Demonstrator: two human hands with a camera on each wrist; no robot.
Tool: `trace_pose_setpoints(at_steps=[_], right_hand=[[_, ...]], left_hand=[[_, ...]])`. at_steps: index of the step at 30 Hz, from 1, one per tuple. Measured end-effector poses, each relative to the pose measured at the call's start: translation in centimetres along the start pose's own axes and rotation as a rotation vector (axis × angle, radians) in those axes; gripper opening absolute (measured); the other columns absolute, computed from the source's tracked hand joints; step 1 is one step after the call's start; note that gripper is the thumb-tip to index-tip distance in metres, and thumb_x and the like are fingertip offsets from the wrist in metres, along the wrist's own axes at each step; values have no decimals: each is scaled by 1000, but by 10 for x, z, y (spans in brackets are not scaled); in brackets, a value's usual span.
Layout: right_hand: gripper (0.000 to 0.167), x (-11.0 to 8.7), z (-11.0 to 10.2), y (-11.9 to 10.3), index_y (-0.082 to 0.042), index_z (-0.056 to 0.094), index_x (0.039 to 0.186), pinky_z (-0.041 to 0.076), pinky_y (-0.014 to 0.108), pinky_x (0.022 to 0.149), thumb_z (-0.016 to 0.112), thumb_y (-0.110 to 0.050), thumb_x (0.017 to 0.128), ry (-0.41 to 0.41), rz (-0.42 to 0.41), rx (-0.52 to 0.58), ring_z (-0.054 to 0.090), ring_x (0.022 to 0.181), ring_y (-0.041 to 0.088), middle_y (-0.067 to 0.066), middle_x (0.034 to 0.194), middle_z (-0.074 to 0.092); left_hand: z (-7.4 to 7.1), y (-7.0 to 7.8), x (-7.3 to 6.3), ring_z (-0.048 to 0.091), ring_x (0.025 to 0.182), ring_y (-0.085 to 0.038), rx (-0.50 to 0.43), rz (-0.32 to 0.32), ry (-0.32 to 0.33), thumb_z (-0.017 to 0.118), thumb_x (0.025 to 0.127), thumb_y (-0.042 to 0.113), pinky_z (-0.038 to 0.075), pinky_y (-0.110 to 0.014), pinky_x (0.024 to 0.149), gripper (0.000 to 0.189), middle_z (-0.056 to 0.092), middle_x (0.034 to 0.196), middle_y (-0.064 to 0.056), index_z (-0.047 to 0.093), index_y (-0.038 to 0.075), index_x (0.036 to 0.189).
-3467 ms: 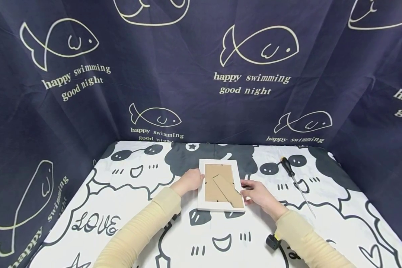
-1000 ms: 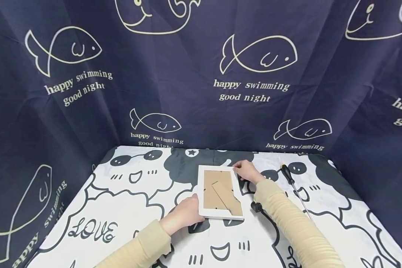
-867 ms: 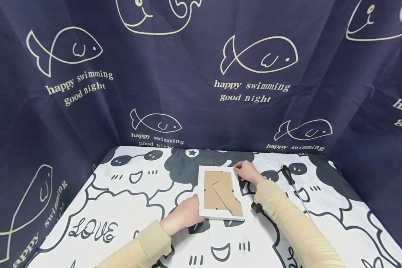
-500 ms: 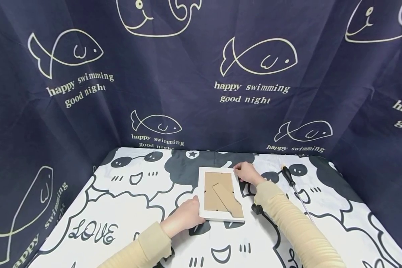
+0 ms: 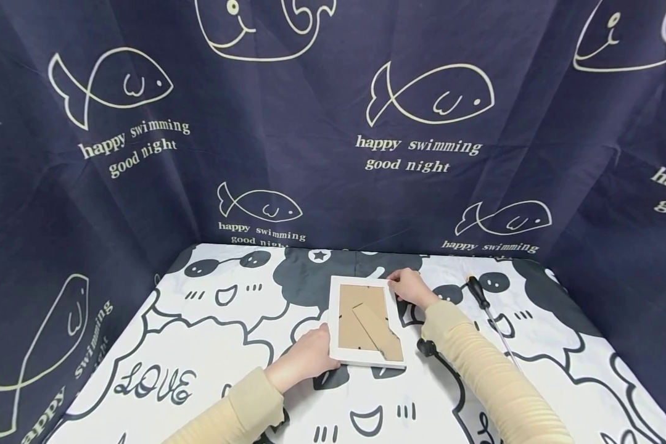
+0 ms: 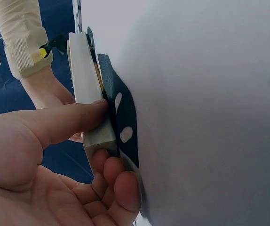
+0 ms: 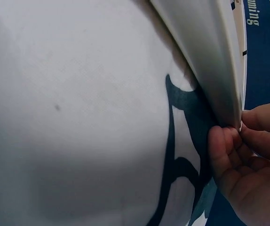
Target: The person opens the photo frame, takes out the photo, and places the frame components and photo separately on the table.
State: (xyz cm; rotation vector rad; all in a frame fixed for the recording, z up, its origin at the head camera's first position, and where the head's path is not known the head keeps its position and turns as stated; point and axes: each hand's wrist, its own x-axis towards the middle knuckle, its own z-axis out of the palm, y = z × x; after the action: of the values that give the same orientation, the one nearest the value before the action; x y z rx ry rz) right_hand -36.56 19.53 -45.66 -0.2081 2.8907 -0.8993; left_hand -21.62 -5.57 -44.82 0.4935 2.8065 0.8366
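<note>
A white picture frame point(image 5: 348, 330) lies face down at mid-table, its brown backing board upward. A folded easel leg point(image 5: 376, 330) slants across the board. My left hand point(image 5: 308, 354) grips the near left corner; in the left wrist view, the thumb point(image 6: 74, 121) presses along the frame's edge and the fingers curl at the corner. At the far right corner, my right hand point(image 5: 411, 287) pinches the frame between thumb and fingers. The right wrist view shows those fingertips on the white border point(image 7: 219, 70). The frame's front is hidden.
To the right lies a screwdriver point(image 5: 480, 293) with a black handle and long metal shaft, partly behind the right sleeve. A white cloth point(image 5: 211, 345) with black cartoon prints covers the table. Dark blue fish-print curtains point(image 5: 333, 123) enclose the back and sides.
Compared with 3.5 s ago, my left hand has moved down to the near left corner and my right hand up to the far right corner. Over the last second the hands barely shift.
</note>
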Motion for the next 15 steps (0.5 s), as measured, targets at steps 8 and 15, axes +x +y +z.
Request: trace_pose_setpoints(at_steps=[8,15], right_hand=[[28,-6,-5,-5,7,64,112,53,27,57,53,-10,93,-5,-6,15,64,58,13,19,97,68],[26,-7,-6,-4,6,64,111,54,26,57,53,-10,93,2,8,26,65,60,14,19,97,68]], left_hand=[[-2,-2,0,60,72,-21,-15,-16,2,80,71,18,51,-33,62,64,65,91,-17,50,-12,120],[-4,-6,0,57,69,-16,-31,-10,-5,80,71,16,48,-29,59,59,64,88,-13,53,-10,116]])
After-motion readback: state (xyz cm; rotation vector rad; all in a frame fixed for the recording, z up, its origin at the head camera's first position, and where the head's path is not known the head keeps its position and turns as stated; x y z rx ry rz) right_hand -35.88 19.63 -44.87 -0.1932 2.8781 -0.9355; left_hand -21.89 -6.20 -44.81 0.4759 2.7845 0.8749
